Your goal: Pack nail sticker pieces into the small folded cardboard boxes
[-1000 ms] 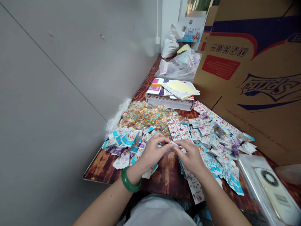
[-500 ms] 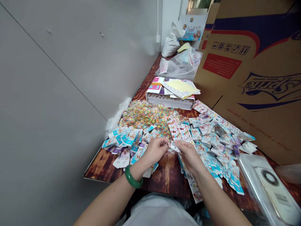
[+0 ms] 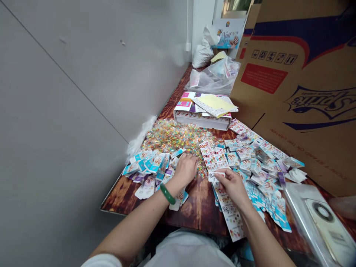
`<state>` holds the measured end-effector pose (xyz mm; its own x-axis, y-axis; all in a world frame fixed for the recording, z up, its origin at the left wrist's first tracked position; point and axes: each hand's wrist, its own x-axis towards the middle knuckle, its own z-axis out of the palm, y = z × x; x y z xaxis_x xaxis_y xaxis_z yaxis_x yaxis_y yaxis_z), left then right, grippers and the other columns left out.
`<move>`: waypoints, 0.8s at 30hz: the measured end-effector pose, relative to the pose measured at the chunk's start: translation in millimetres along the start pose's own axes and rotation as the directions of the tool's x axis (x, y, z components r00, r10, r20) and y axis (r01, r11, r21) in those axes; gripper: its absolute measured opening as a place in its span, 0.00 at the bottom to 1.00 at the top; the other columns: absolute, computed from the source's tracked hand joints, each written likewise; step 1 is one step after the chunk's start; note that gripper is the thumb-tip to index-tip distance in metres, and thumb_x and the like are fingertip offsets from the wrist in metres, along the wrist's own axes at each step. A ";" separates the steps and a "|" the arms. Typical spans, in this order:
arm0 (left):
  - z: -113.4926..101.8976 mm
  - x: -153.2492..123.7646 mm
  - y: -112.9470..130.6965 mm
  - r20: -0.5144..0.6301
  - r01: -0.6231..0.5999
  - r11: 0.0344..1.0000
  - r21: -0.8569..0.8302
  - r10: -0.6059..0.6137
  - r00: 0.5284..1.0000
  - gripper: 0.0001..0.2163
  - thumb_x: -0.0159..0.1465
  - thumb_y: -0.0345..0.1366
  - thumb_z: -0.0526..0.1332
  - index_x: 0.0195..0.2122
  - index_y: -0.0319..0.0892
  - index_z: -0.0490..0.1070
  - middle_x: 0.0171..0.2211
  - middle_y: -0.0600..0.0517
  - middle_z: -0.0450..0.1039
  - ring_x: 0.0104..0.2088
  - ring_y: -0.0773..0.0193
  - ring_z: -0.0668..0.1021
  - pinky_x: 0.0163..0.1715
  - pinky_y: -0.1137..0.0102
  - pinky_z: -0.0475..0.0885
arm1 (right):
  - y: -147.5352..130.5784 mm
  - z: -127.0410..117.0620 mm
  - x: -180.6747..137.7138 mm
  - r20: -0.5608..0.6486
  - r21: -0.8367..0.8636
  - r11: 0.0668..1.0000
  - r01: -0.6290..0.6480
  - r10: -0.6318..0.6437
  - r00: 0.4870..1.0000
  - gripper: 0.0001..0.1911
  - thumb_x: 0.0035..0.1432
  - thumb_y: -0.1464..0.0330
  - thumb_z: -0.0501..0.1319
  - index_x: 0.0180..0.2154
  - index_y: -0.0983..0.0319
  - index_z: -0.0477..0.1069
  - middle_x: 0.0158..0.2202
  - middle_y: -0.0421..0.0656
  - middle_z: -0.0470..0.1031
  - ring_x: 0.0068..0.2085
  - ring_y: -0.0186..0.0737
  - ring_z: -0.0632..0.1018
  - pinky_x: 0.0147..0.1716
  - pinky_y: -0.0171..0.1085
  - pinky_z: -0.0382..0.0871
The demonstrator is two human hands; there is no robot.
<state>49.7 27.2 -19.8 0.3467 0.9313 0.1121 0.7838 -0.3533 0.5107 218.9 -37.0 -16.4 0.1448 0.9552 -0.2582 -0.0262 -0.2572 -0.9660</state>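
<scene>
My right hand (image 3: 233, 184) pinches a small sticker sheet (image 3: 213, 177) between thumb and fingers. Longer sticker sheets lie around it: one sheet (image 3: 215, 158) just beyond the fingers, and a strip (image 3: 230, 218) below, reaching over the table's front edge. With a green bangle (image 3: 167, 194) on its wrist, my left hand (image 3: 187, 170) is at the near edge of a heap of small clear packets (image 3: 178, 135) with bright bits inside. Its fingers curl downward; their tips, and anything between them, are hidden.
Folded printed card packs (image 3: 152, 163) lie to the left, and more small packs (image 3: 251, 167) to the right. Behind the heap stands a box of sheets (image 3: 201, 120). A large carton (image 3: 300, 104) and a phone (image 3: 328, 226) on plastic are at the right; a grey wall (image 3: 83, 92) borders the left.
My hands, close together before, are now apart. The left hand has moved away from the sticker sheet onto the packet heap; the right keeps the sheet and has shifted slightly right.
</scene>
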 end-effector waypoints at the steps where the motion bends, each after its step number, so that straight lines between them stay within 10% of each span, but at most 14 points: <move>1: 4.0 6.7 -2.7 -0.016 -0.035 0.991 0.132 0.037 0.999 0.11 0.63 0.33 0.51 0.36 0.38 0.73 0.38 0.43 0.72 0.45 0.53 0.69 0.48 0.58 0.62 | -0.3 -3.6 1.0 -0.011 0.004 1.000 0.003 -0.003 1.000 0.18 0.40 0.57 0.67 0.30 0.63 0.71 0.12 0.32 0.62 0.14 0.29 0.60 0.14 0.30 0.50; 10: 38.6 39.4 -16.5 0.053 -0.017 0.958 0.285 0.001 0.999 0.08 0.56 0.26 0.56 0.25 0.36 0.75 0.29 0.41 0.73 0.40 0.53 0.69 0.42 0.60 0.60 | -5.4 -13.6 2.3 -0.035 0.080 0.997 -0.009 0.012 0.999 0.15 0.38 0.61 0.68 0.28 0.62 0.71 0.19 0.36 0.67 0.19 0.30 0.63 0.17 0.30 0.54; 19: -2.0 38.5 -29.2 -0.095 0.090 0.987 0.130 -0.078 0.992 0.14 0.65 0.36 0.50 0.36 0.41 0.75 0.33 0.50 0.77 0.33 0.64 0.76 0.33 0.71 0.69 | -2.6 -13.1 6.0 0.010 0.145 0.985 -0.091 0.091 0.996 0.13 0.41 0.62 0.65 0.28 0.62 0.67 0.11 0.32 0.61 0.12 0.25 0.56 0.11 0.28 0.46; 24: -13.2 3.9 -4.8 -0.238 -0.353 0.936 0.006 0.344 0.908 0.10 0.65 0.32 0.51 0.41 0.40 0.71 0.39 0.49 0.76 0.41 0.66 0.76 0.42 0.71 0.71 | -3.3 8.8 13.4 0.095 0.281 0.941 -0.191 0.171 0.981 0.07 0.41 0.68 0.63 0.25 0.63 0.68 0.12 0.35 0.66 0.12 0.26 0.62 0.10 0.27 0.53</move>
<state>40.5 33.7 -10.6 0.4624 0.7454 0.4801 0.6140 -0.6598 0.4332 212.2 -22.1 -16.9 0.0431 0.9067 -0.4195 -0.3301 -0.3834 -0.8626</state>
